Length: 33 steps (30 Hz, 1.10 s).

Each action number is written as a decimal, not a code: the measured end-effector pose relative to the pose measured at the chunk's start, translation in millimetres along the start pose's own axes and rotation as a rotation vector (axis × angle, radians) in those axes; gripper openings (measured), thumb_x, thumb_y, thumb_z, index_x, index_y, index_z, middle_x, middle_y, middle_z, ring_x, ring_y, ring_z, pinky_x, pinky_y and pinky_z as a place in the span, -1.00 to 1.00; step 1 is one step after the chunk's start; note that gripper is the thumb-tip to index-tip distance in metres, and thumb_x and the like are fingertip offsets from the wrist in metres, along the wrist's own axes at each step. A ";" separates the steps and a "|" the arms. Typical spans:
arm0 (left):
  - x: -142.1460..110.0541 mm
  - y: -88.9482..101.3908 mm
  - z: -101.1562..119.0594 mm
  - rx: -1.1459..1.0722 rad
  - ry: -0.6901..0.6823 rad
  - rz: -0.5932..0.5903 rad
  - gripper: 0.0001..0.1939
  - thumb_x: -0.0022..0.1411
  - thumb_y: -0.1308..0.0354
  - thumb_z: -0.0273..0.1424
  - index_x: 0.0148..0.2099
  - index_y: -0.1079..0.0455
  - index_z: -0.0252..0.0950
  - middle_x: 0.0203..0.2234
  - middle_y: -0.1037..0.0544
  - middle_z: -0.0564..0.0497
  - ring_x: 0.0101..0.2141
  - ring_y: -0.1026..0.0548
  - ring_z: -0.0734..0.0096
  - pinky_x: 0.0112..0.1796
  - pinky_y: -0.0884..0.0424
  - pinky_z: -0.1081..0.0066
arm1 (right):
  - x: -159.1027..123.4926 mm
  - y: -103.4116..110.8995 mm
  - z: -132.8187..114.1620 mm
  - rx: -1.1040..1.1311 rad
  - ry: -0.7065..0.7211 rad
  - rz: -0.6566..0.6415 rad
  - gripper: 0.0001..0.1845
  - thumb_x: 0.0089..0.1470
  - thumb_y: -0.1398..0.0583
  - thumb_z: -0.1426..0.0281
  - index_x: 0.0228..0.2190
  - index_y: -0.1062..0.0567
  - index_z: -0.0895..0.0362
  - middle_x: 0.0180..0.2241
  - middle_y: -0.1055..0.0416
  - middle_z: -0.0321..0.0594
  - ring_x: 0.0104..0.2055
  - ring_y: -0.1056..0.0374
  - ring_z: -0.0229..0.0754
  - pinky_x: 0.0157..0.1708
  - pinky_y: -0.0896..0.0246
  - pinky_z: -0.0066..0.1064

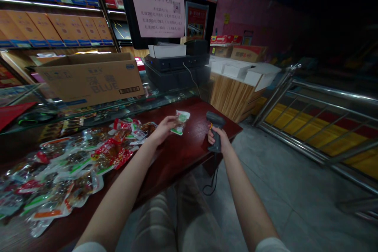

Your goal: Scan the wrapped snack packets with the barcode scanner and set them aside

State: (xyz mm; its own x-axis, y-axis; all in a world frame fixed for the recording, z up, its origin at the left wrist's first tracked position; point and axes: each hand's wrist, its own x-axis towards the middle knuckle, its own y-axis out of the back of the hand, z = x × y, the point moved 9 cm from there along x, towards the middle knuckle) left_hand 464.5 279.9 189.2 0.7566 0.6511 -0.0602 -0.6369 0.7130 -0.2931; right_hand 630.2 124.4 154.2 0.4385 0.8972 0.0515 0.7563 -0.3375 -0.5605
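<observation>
My right hand (217,137) is wrapped round the grip of a dark barcode scanner (216,120), held over the right end of the reddish-brown table (165,165). A cord hangs from the scanner's base. With the fingers of my left hand (165,129) I grip the left side of a small vacuum-sealed food packet (182,120), clear with green and white print. It is just above or on the tabletop; I cannot tell which. Left of that hand lies a heap of similar sealed food packets (73,161), with red, green and orange print.
Behind the table stand a glass counter (165,100), a cardboard box (91,82) and a monitor (126,15) with a pink price sheet (159,8). Orange boxes (44,27) fill the shelves at left. On the right is a metal railing (330,90).
</observation>
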 end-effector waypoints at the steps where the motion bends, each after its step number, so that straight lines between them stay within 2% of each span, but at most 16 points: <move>1: -4.7 2.8 4.6 -0.107 0.012 -0.011 -0.66 -0.04 -0.23 -0.53 -0.14 -0.35 -0.29 -0.36 -0.50 0.03 -0.41 -0.46 0.47 -0.36 -0.37 0.45 | -0.5 -0.9 -0.5 -0.002 -0.002 -0.005 -0.70 -0.09 -0.30 0.26 -0.39 -0.31 0.10 -0.68 -0.22 -0.48 -0.76 -0.05 -0.41 -0.76 0.03 -0.55; 3: -14.0 6.6 11.7 -0.292 0.051 -0.057 -0.75 0.07 -0.19 -0.43 -0.15 -0.41 -0.32 -0.42 -0.46 0.02 -0.47 -0.40 0.52 -0.40 -0.35 0.47 | -2.0 -3.0 -1.7 -0.008 -0.005 -0.006 -0.69 -0.09 -0.31 0.26 -0.38 -0.31 0.10 -0.68 -0.22 -0.48 -0.76 -0.05 -0.41 -0.76 0.02 -0.54; 4: -18.6 8.6 15.0 -0.362 0.066 -0.080 -0.75 0.15 -0.15 -0.32 -0.14 -0.43 -0.34 -0.47 -0.43 0.01 -0.51 -0.36 0.52 -0.42 -0.34 0.46 | -3.1 -4.9 -2.1 -0.013 -0.007 -0.005 -0.69 -0.09 -0.31 0.26 -0.37 -0.32 0.10 -0.68 -0.22 -0.48 -0.76 -0.05 -0.41 -0.76 0.02 -0.54; 7: -29.9 19.2 25.9 -0.454 0.047 -0.106 -0.34 0.23 0.07 0.11 -0.09 -0.46 -0.40 -0.48 -0.42 -0.06 -0.49 -0.37 0.44 -0.41 -0.38 0.38 | -6.6 -20.7 -1.0 -0.035 -0.023 -0.044 -0.70 -0.05 -0.30 0.28 -0.32 -0.34 0.11 -0.67 -0.24 -0.48 -0.76 -0.06 -0.41 -0.76 0.02 -0.54; 9: -34.0 29.1 32.3 -0.466 0.001 -0.092 -0.17 0.17 0.18 0.26 -0.04 -0.45 -0.40 -0.36 -0.49 -0.16 -0.36 -0.46 0.31 -0.30 -0.43 0.29 | -8.2 -41.2 3.3 -0.050 -0.048 -0.110 -0.72 -0.02 -0.29 0.28 -0.30 -0.34 0.10 -0.66 -0.25 -0.47 -0.75 -0.07 -0.41 -0.76 0.02 -0.54; 11: -34.4 39.7 34.8 -0.478 -0.037 -0.065 -0.17 0.18 0.18 0.25 -0.01 -0.45 -0.39 -0.23 -0.53 -0.23 -0.19 -0.50 0.20 -0.16 -0.44 0.20 | -8.1 -65.8 11.1 -0.060 -0.080 -0.178 -0.72 0.00 -0.28 0.28 -0.29 -0.33 0.10 -0.65 -0.26 -0.47 -0.76 -0.08 -0.41 -0.76 0.01 -0.53; 13: -31.2 53.9 32.5 -0.491 -0.065 0.010 -0.32 0.25 0.10 0.12 -0.03 -0.46 -0.38 -0.19 -0.55 -0.22 -0.12 -0.50 0.20 -0.08 -0.43 0.21 | -5.7 -89.9 22.8 -0.064 -0.120 -0.229 -0.70 -0.01 -0.28 0.27 -0.28 -0.33 0.10 -0.65 -0.27 -0.47 -0.76 -0.08 -0.41 -0.76 0.00 -0.54; 16: -26.1 79.6 23.8 -0.468 -0.099 0.194 -0.68 0.30 -0.06 -0.22 -0.08 -0.47 -0.34 -0.23 -0.57 -0.12 -0.18 -0.53 0.34 -0.06 -0.42 0.30 | 0.7 -117.4 43.8 -0.066 -0.164 -0.265 -0.67 -0.04 -0.29 0.27 -0.27 -0.33 0.12 -0.67 -0.27 -0.49 -0.77 -0.08 -0.41 -0.76 -0.03 -0.54; 18: -24.7 90.4 18.5 -0.418 -0.106 0.266 -0.78 0.27 -0.12 -0.36 -0.09 -0.46 -0.32 -0.24 -0.57 -0.07 -0.21 -0.53 0.39 -0.07 -0.42 0.31 | 4.6 -128.4 57.3 -0.066 -0.180 -0.278 -0.66 -0.05 -0.30 0.26 -0.28 -0.33 0.12 -0.67 -0.27 -0.49 -0.77 -0.08 -0.41 -0.76 -0.04 -0.54; 22: -24.8 98.1 17.5 -0.288 -0.134 0.272 -0.74 0.25 -0.19 -0.30 -0.05 -0.41 -0.29 -0.15 -0.56 -0.08 -0.10 -0.52 0.33 -0.04 -0.39 0.26 | 7.0 -136.4 78.1 -0.045 -0.226 -0.320 -0.66 -0.04 -0.29 0.24 -0.28 -0.33 0.13 -0.68 -0.26 -0.49 -0.78 -0.07 -0.42 -0.78 -0.01 -0.55; 26: -24.9 101.7 19.1 -0.187 -0.151 0.257 -0.65 0.20 -0.25 -0.26 0.00 -0.37 -0.25 -0.05 -0.53 -0.09 -0.01 -0.48 0.29 0.02 -0.35 0.25 | 7.1 -132.9 86.3 -0.036 -0.258 -0.332 -0.66 -0.04 -0.30 0.25 -0.27 -0.34 0.13 -0.67 -0.26 -0.48 -0.78 -0.08 -0.41 -0.79 0.00 -0.56; 30: -25.1 99.6 19.6 -0.184 -0.148 0.226 -0.57 0.20 -0.26 -0.23 0.08 -0.34 -0.23 -0.13 -0.55 -0.06 -0.07 -0.51 0.32 0.04 -0.33 0.24 | 7.4 -128.0 90.7 -0.069 -0.272 -0.294 -0.64 -0.06 -0.31 0.23 -0.27 -0.36 0.14 -0.68 -0.26 -0.47 -0.79 -0.07 -0.41 -0.80 0.00 -0.55; 33: -27.8 95.2 22.4 -0.204 -0.145 0.202 -0.47 0.22 -0.16 -0.05 0.15 -0.32 -0.18 -0.21 -0.53 -0.05 -0.12 -0.53 0.31 -0.01 -0.37 0.26 | 5.9 -129.1 92.1 -0.068 -0.275 -0.292 -0.63 -0.07 -0.32 0.22 -0.28 -0.37 0.15 -0.70 -0.24 -0.48 -0.79 -0.06 -0.41 -0.80 0.01 -0.55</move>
State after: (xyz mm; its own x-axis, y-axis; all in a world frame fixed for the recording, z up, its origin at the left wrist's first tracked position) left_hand 379.6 335.5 184.3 0.5795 0.8150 -0.0043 -0.7182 0.5081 -0.4754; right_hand 490.3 199.5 150.7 0.0613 0.9977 -0.0279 0.8642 -0.0670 -0.4987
